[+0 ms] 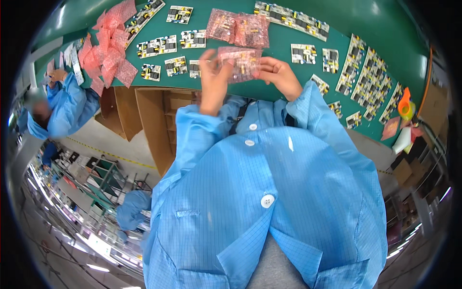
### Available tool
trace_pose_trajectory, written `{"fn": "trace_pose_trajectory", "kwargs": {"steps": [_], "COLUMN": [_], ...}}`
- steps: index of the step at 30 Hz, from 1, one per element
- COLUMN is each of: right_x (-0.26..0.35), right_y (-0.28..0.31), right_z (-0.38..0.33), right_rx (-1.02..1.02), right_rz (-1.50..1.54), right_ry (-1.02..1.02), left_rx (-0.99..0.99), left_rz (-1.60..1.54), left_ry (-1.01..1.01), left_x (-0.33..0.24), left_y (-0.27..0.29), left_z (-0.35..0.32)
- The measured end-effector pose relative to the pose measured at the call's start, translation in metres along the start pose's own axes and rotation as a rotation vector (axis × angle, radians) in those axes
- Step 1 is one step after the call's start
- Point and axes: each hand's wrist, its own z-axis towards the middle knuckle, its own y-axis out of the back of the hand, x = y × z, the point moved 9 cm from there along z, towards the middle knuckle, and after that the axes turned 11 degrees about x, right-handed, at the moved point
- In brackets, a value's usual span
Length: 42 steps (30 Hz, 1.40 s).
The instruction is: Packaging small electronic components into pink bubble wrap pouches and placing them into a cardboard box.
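Note:
Between my two hands, over the front of the green table [274, 86], is a circuit board in a pink bubble-wrap bag [240, 65]. My left hand [215, 79] grips the bag's left side, thumb on its face. At the bag's right edge, my right hand [280, 74] pinches it between thumb and fingers. The board shows only dimly through the wrap. Just beyond lie several wrapped boards [238, 28] in the same pink bags. Bare circuit boards [175, 66] with black and yellow parts rest left of my left hand, and another bare board [303, 54] lies right of my right hand.
A loose heap of pink bubble-wrap bags [108, 50] covers the table's left end. Long rows of joined boards [373, 79] lie at the right, near an orange tape dispenser [405, 103]. An open cardboard box [156, 125] stands below the front edge. A co-worker in blue [67, 106] is at far left.

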Motion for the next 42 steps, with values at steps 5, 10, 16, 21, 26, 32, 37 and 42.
{"fn": "trace_pose_trajectory", "kwargs": {"steps": [5, 10, 16, 21, 26, 32, 37, 42], "right_x": [0.034, 0.109, 0.122, 0.166, 0.194, 0.182, 0.183, 0.196], "right_y": [-0.007, -0.026, 0.000, 0.054, 0.114, 0.147, 0.161, 0.141], "right_z": [0.045, 0.116, 0.161, 0.199, 0.263, 0.312, 0.297, 0.200], "right_rx": [0.080, 0.010, -0.117, -0.413, -0.581, -0.442, -0.253, -0.300], "right_rz": [-0.191, -0.948, -1.132, -1.096, -1.647, -1.610, -1.447, -1.053], "right_ry": [-0.046, 0.204, 0.165, 0.280, 0.425, 0.157, 0.046, -0.084], "left_rx": [0.237, 0.128, 0.150, 0.078, -0.315, -0.394, -0.343, -0.444], "left_rz": [-0.479, -0.392, 0.147, 0.181, 0.600, 1.342, 1.356, 1.219], "left_ry": [0.335, 0.381, 0.652, 0.378, -0.091, -0.329, -0.329, -0.490], "left_x": [0.034, 0.050, 0.076, 0.047, -0.013, -0.065, -0.060, -0.077], "left_y": [-0.024, -0.020, 0.008, 0.053, 0.160, 0.267, 0.299, 0.300], "left_z": [0.028, 0.077, 0.086, 0.103, 0.143, 0.200, 0.234, 0.203]}}
